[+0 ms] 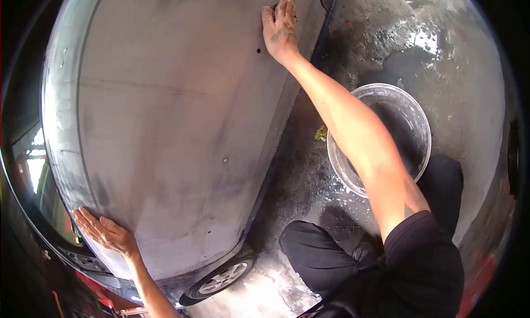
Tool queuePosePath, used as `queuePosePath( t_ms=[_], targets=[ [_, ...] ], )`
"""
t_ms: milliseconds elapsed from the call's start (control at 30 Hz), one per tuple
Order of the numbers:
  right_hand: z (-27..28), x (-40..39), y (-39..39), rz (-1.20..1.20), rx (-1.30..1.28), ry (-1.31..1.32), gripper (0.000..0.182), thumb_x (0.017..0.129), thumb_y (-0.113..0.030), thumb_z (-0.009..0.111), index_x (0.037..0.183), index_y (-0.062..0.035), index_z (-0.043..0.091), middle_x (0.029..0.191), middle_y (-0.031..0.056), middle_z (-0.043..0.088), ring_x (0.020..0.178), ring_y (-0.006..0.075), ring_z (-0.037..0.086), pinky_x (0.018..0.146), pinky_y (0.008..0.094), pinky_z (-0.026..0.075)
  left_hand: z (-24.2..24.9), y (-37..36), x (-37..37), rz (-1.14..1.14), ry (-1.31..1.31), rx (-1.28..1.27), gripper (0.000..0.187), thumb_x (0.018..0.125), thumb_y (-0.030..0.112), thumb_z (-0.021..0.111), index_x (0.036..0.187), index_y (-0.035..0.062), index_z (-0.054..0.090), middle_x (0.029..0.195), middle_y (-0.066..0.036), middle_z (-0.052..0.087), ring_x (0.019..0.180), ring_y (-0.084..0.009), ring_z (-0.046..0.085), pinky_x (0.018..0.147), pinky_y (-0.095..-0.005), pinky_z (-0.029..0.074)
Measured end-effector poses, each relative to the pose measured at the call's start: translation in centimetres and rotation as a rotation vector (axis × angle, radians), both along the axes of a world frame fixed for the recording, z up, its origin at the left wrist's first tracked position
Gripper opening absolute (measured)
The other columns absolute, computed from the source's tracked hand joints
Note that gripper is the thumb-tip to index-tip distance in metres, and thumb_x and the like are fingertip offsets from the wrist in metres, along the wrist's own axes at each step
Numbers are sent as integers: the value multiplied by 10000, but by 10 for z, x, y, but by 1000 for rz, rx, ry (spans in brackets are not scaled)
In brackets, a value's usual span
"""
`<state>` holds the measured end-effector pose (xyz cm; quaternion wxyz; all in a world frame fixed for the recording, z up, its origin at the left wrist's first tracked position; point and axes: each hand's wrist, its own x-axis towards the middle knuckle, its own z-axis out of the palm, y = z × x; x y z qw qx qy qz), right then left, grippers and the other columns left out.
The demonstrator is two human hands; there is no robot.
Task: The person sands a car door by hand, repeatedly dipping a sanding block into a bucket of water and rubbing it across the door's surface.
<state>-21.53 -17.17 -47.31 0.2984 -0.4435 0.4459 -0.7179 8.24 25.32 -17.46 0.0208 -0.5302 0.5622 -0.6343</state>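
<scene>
A car's side panel (176, 125), dull grey with darker smudges, fills the left and middle of the view. My left hand (107, 233) lies on its lower left part, fingers spread and nothing visible in them. Near the panel's upper right, my right hand (280, 31) rests palm down, thumb apart from the fingers. Small dark patches show beside those fingers, too small to make out. A small dark hole (258, 51) is just below this hand, and a pale round spot (225, 160) marks the panel farther down.
Under my right forearm, a round bucket (420, 122) with dark contents stands on the wet, stained floor (464, 91). A yellow-green scrap (321, 133) lies beside it. My bent knees (314, 252) are close to the bucket. A car wheel (223, 278) is at the bottom, a car window (41, 180) at left.
</scene>
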Motion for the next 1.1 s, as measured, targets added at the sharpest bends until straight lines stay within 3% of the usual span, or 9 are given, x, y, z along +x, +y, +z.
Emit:
queuePosePath(
  t_ms=[67, 200, 267, 433, 667, 833, 933, 1000, 1100],
  targets=[
    [2, 32, 45, -82, 15, 44, 796, 1076, -322, 519, 1619, 117, 138, 1692, 352, 117, 1584, 497, 99, 1300, 578, 95, 2, -3, -5, -11, 21, 1, 518, 1099, 217, 386, 1556, -11, 469, 1625, -221, 435, 1528, -402, 368, 1258, -513, 274],
    [-43, 113, 246, 359, -388, 402, 905, 1028, -372, 594, 1632, 95, 108, 1698, 357, 42, 1587, 515, 55, 1291, 607, 88, 3, -3, -4, -33, 6, 13, 520, 1100, 222, 383, 1558, -12, 466, 1630, -220, 428, 1529, -406, 366, 1259, -518, 271],
    [-47, 86, 214, 336, -445, 500, 869, 1043, -406, 560, 1619, 109, 164, 1698, 343, 114, 1592, 486, 102, 1297, 577, 117, 3, -4, -5, -20, 5, 11, 525, 1103, 232, 376, 1557, -17, 464, 1631, -224, 424, 1527, -413, 365, 1259, -523, 269],
    [-24, -23, -8, 29, -8, 8, 745, 1106, -381, 425, 1615, 110, 190, 1697, 329, 158, 1594, 446, 142, 1301, 534, 100, 1, -1, -1, 31, 8, 3, 539, 1106, 251, 365, 1560, -26, 453, 1637, -231, 411, 1527, -418, 364, 1258, -525, 269],
    [-4, 45, 129, 136, -354, 281, 737, 1077, -299, 531, 1614, 100, 222, 1710, 320, 120, 1605, 444, 102, 1302, 525, 100, 6, -1, -7, 36, 13, 3, 569, 1109, 280, 338, 1573, -38, 424, 1650, -247, 382, 1544, -425, 334, 1267, -526, 231],
    [37, -36, -61, -58, -49, 59, 793, 1029, -309, 604, 1589, 131, 256, 1690, 346, 157, 1593, 474, 134, 1286, 574, 151, 4, -2, -12, 49, 52, 12, 577, 1105, 272, 334, 1585, -41, 399, 1657, -249, 367, 1553, -428, 314, 1268, -534, 225],
    [72, 14, 21, -197, -103, 357, 799, 1013, -293, 630, 1574, 149, 273, 1672, 358, 204, 1591, 473, 144, 1292, 542, 160, 6, -2, -11, 51, 52, 23, 578, 1106, 274, 327, 1588, -39, 395, 1657, -251, 366, 1553, -435, 309, 1267, -538, 229],
    [60, 28, 112, 120, -490, 280, 794, 998, -276, 650, 1584, 121, 290, 1677, 334, 227, 1597, 449, 147, 1299, 523, 147, 2, -3, -9, 46, 44, 29, 579, 1106, 275, 324, 1588, -38, 394, 1657, -252, 365, 1552, -439, 308, 1266, -539, 232],
    [25, -6, 66, 203, -632, 473, 779, 1053, -303, 560, 1646, 52, 200, 1712, 294, 163, 1615, 415, 72, 1301, 536, 121, 4, -3, -8, 51, 31, 23, 581, 1108, 282, 317, 1583, -43, 398, 1656, -260, 360, 1549, -445, 309, 1268, -538, 232]
  ],
)
